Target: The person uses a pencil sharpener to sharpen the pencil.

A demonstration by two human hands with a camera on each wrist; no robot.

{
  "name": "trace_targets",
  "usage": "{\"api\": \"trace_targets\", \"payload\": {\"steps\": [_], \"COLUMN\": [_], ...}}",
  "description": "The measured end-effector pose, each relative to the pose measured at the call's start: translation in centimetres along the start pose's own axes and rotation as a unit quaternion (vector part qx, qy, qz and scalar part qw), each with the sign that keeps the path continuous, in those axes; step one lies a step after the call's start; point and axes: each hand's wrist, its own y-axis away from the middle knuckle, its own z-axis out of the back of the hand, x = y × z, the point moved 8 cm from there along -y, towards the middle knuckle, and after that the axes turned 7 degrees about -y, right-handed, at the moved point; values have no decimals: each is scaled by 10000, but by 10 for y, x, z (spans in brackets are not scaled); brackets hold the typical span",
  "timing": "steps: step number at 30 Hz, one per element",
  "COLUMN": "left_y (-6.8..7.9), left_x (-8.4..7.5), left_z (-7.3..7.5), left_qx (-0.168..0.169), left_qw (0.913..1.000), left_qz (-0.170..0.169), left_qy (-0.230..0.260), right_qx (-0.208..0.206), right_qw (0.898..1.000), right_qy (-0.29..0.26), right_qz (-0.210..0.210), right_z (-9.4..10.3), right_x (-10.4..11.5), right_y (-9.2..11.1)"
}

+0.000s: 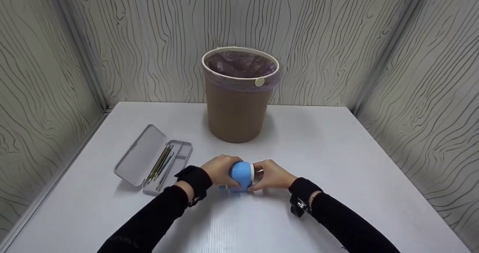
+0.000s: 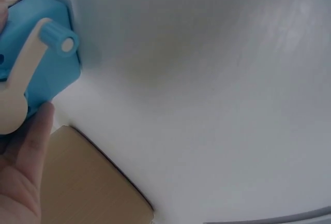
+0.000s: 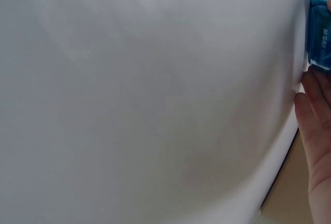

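Note:
A blue crank pencil sharpener [image 1: 241, 173] is on the table between the two hands. The left wrist view shows its cream crank arm with a blue knob [image 2: 59, 38]. On its other side, a see-through blue shavings drawer [image 3: 320, 32] is partly in the right wrist view. My left hand [image 1: 221, 169] grips the sharpener from the left, thumb and fingers on opposite sides. From the right, my right hand [image 1: 274, 175] holds the drawer end between thumb and fingers; part of that grip is cut off in the right wrist view.
Left of the hands lies an open grey pencil case [image 1: 136, 157] with several pencils [image 1: 161, 165] in it. Behind the sharpener stands a brown bin [image 1: 237, 114] with a purple liner. The white table [image 1: 318, 140] meets patterned walls at the back and sides.

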Motion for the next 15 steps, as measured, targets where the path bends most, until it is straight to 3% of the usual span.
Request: {"api": "trace_targets", "payload": {"steps": [8,15], "left_y": [0,1], "left_x": [-1,2], "left_z": [-2,-2], "left_qx": [26,66], "left_qw": [10000,9998], "left_qz": [34,133], "left_qy": [82,104], "right_qx": [61,-52], "right_qw": [9998,9992], "right_qy": [-82,237], "right_qz": [149,331], "right_z": [3,14], "right_x": [-1,-7], "right_y": [4,12]}}
